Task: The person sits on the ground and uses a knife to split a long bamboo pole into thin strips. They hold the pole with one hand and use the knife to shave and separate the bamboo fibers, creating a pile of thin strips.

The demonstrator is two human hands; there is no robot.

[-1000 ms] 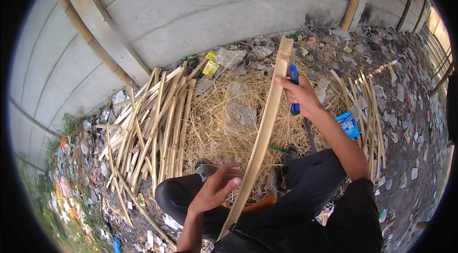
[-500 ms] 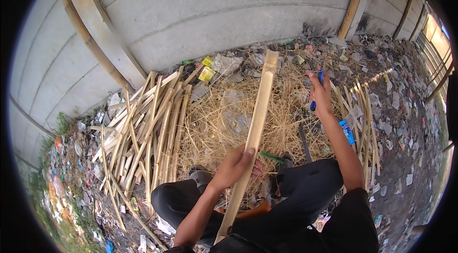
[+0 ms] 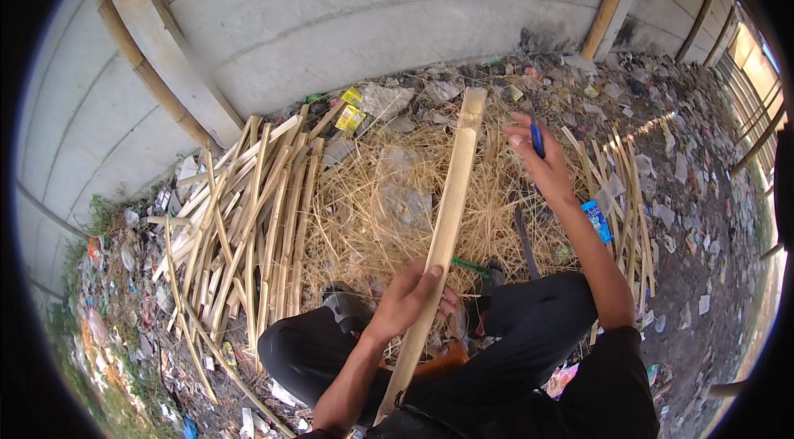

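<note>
Bamboo slat (image 3: 451, 211), long and pale, runs up the middle of the view from the person's lap to its far end near the foot of the concrete wall (image 3: 372, 17), leaning a little to the right as it rises. The left hand (image 3: 409, 298) is wrapped around its lower part, thumb on top and fingers curled beneath, clamped on the slat. The right hand (image 3: 542, 162) is raised off to the right of the slat's upper stretch, not touching it, fingers closed round a blue-handled tool (image 3: 538, 139) whose working end cannot be made out. The two hands are well apart. Under the slat lies a heap of dry straw-like shavings (image 3: 376, 199). To the left of that heap a pile of split bamboo strips (image 3: 248, 224) fans out over the ground; a smaller bundle of strips (image 3: 620, 182) lies to the right, with a blue packet (image 3: 595, 220) just beside the right forearm. A dark long blade (image 3: 525, 244) rests on the shavings near the person's knee. Yellow wrappers (image 3: 351, 112) and scattered litter lie along the wall's base
</note>
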